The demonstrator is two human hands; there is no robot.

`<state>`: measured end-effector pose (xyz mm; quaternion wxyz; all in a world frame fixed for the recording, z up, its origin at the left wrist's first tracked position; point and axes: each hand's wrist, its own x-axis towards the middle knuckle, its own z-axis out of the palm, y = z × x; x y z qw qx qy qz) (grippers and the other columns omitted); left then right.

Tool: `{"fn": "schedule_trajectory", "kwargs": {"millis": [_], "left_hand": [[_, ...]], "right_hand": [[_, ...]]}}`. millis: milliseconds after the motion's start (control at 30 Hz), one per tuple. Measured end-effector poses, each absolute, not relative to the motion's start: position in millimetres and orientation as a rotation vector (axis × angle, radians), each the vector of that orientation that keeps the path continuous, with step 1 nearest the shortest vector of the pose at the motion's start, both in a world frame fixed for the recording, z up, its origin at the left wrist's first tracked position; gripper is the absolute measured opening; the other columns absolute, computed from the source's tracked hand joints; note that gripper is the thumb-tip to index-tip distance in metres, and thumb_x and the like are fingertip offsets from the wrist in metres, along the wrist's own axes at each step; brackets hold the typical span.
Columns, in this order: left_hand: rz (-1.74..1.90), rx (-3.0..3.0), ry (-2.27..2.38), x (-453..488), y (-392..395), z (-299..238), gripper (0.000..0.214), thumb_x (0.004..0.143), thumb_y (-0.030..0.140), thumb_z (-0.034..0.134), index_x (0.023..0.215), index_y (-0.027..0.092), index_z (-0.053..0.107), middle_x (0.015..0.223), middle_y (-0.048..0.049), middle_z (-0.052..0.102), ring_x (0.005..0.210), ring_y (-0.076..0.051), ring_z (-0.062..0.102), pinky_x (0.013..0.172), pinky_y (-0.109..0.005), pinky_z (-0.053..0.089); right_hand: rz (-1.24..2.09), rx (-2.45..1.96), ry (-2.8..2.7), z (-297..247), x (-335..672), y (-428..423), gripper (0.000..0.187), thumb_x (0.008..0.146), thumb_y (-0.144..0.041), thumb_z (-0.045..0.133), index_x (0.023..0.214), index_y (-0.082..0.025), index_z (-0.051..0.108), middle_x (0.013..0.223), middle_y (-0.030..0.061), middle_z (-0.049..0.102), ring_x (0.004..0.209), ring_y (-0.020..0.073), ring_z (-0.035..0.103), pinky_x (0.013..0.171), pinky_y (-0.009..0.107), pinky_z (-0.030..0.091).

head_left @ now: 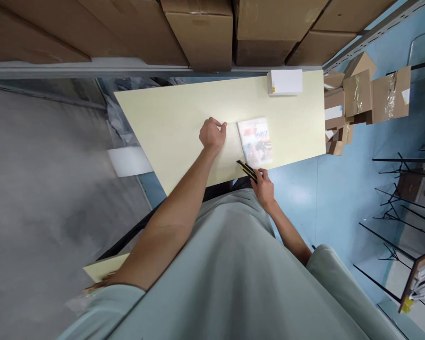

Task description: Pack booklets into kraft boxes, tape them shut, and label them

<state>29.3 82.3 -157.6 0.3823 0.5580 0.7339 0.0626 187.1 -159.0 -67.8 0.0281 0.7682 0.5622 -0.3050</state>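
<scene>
In the head view my right hand (263,186) is wrapped round a black and yellow utility knife (248,171) at the table's near edge. The knife's front end points up and left, close to the lower corner of a flat white packet (255,141) with red and blue print. To the left of that packet is my left hand (213,134), its fingers curled in and the thumb and forefinger pinched together. Whatever they may hold is too small to make out. Both hands are over the pale yellow tabletop (177,123) or its edge.
A white box (286,82) sits at the table's far right. Behind the table, large cardboard boxes (198,38) fill a shelf. More cartons (357,94) are stacked off the right end. A white panel (129,161) and grey plastic lie beyond the left end.
</scene>
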Motion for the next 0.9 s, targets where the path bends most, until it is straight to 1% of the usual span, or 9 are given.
{"fn": "schedule_trajectory", "kwargs": {"millis": [100, 200, 333, 467, 533, 600, 700, 767, 900], "left_hand": [[0.15, 1.403, 1.885, 30, 82, -157, 0.054, 0.106, 0.072, 0.06, 0.136, 0.028, 0.065, 0.123, -0.0144, 0.074, 0.122, -0.037, 0.068, 0.109, -0.046, 0.055], [0.135, 1.41, 1.885, 31, 82, -155, 0.049, 0.106, 0.07, 0.061, 0.132, 0.028, 0.066, 0.123, -0.0137, 0.073, 0.12, -0.036, 0.069, 0.109, -0.046, 0.054], [0.107, 1.458, 1.879, 32, 82, -151, 0.031, 0.11, 0.057, 0.058, 0.12, 0.028, 0.066, 0.121, -0.0113, 0.074, 0.117, -0.032, 0.069, 0.109, -0.043, 0.053], [0.045, 1.472, 1.863, 33, 88, -142, 0.017, 0.108, 0.043, 0.059, 0.11, 0.027, 0.065, 0.118, -0.0109, 0.075, 0.119, -0.03, 0.07, 0.11, -0.041, 0.053], [0.016, 1.46, 1.851, 34, 90, -130, 0.015, 0.106, 0.04, 0.06, 0.11, 0.026, 0.066, 0.117, -0.0119, 0.075, 0.119, -0.03, 0.07, 0.111, -0.041, 0.054], [0.007, 1.468, 1.819, 35, 86, -116, 0.019, 0.104, 0.038, 0.061, 0.115, 0.024, 0.067, 0.122, -0.0147, 0.074, 0.12, -0.031, 0.071, 0.113, -0.043, 0.056], [0.062, 1.524, 1.781, 35, 67, -95, 0.028, 0.099, 0.032, 0.064, 0.124, 0.022, 0.07, 0.132, -0.0168, 0.073, 0.134, -0.034, 0.068, 0.124, -0.048, 0.053], [0.125, 1.563, 1.734, 35, 47, -87, 0.033, 0.098, 0.03, 0.064, 0.13, 0.023, 0.071, 0.139, -0.0167, 0.071, 0.142, -0.035, 0.067, 0.127, -0.048, 0.052], [0.145, 1.52, 1.702, 37, 5, -85, 0.036, 0.1, 0.03, 0.06, 0.133, 0.023, 0.072, 0.145, -0.0161, 0.072, 0.143, -0.033, 0.07, 0.131, -0.047, 0.052]], "right_hand": [[-0.982, 2.299, 1.73, -60, 192, -169, 0.045, 0.112, -0.023, 0.058, 0.157, -0.021, 0.064, 0.154, 0.0182, 0.065, 0.113, 0.0278, 0.078, 0.086, 0.037, 0.069], [-1.02, 2.218, 1.731, -52, 198, -176, 0.046, 0.109, -0.02, 0.061, 0.156, -0.021, 0.065, 0.153, 0.0175, 0.066, 0.113, 0.0281, 0.079, 0.089, 0.038, 0.069], [-1.108, 2.149, 1.805, -37, 214, -177, 0.046, 0.107, -0.019, 0.065, 0.152, -0.022, 0.068, 0.15, 0.0152, 0.068, 0.114, 0.0276, 0.079, 0.095, 0.04, 0.07], [-1.115, 2.264, 1.94, -16, 244, -151, 0.042, 0.107, -0.022, 0.064, 0.149, -0.024, 0.069, 0.146, 0.0142, 0.071, 0.117, 0.0281, 0.079, 0.098, 0.041, 0.07], [-1.076, 2.357, 2.023, -4, 265, -123, 0.039, 0.107, -0.024, 0.064, 0.146, -0.025, 0.071, 0.143, 0.0145, 0.072, 0.117, 0.029, 0.079, 0.1, 0.043, 0.069], [-1.017, 2.442, 2.135, 10, 289, -86, 0.037, 0.106, -0.026, 0.065, 0.143, -0.025, 0.072, 0.14, 0.0147, 0.074, 0.122, 0.0306, 0.078, 0.106, 0.046, 0.068], [-0.901, 2.526, 2.342, 32, 326, -15, 0.036, 0.103, -0.029, 0.067, 0.138, -0.025, 0.072, 0.135, 0.0154, 0.075, 0.127, 0.0326, 0.076, 0.111, 0.05, 0.065], [-0.784, 2.548, 2.5, 48, 348, 37, 0.033, 0.104, -0.031, 0.066, 0.136, -0.025, 0.072, 0.133, 0.0157, 0.076, 0.127, 0.0336, 0.075, 0.112, 0.052, 0.064], [-0.46, 2.516, 2.795, 85, 380, 142, 0.03, 0.108, -0.038, 0.063, 0.134, -0.024, 0.07, 0.132, 0.0163, 0.077, 0.126, 0.0347, 0.072, 0.113, 0.056, 0.06]]}}
